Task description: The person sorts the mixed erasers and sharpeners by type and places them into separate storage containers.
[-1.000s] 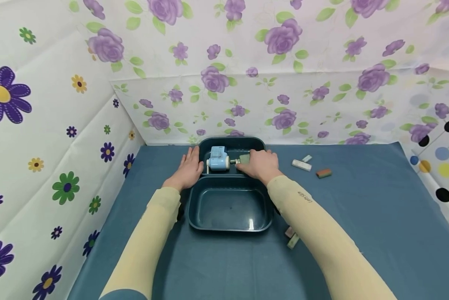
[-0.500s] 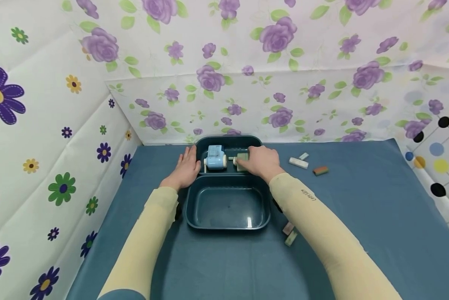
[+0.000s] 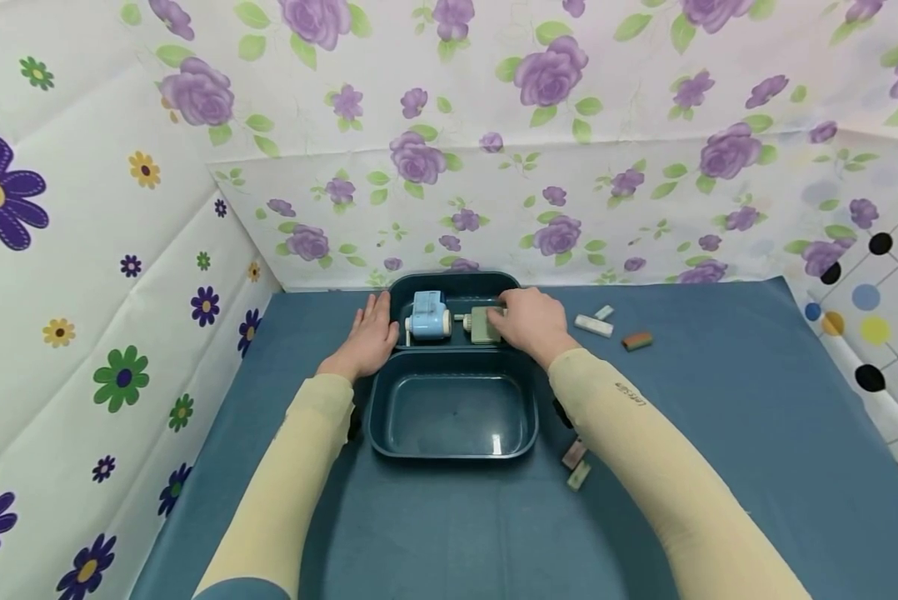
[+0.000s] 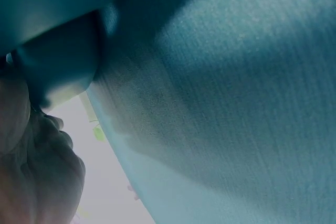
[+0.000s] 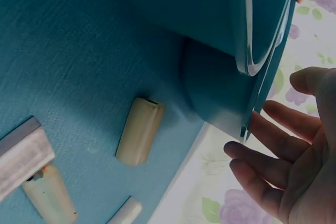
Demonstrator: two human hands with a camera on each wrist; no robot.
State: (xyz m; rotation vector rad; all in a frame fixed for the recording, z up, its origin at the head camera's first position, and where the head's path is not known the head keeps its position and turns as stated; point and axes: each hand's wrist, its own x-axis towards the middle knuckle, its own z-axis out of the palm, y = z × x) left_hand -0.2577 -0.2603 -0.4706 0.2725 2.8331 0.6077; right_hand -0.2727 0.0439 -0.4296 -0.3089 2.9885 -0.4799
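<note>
My left hand [image 3: 361, 337] lies along the left outer side of the rear dark teal tray [image 3: 449, 279], fingers straight. It also shows at the lower left of the left wrist view. Inside that tray stands a light-blue pencil sharpener [image 3: 429, 317] with a white crank at its left. Right of it lies an olive-green block [image 3: 482, 326] with a pale knob and a short rod pointing left. My right hand [image 3: 536, 323] is at the tray's right rim, its thumb close to the green block. In the right wrist view its fingers [image 5: 273, 135] are spread, fingertips right at the rim.
A second dark teal tray [image 3: 452, 457] stands directly in front. On the blue cloth to the right lie two white blocks [image 3: 594, 326] and an orange-and-green piece [image 3: 637, 341]. A pink piece [image 3: 574, 454] and a pale green one [image 3: 579, 475] lie near my right forearm.
My right hand has drawn back to the right, uncovering more of the green block. The rod and the blue sharpener, nearly meeting before, now stand apart. The left hand keeps its place.
</note>
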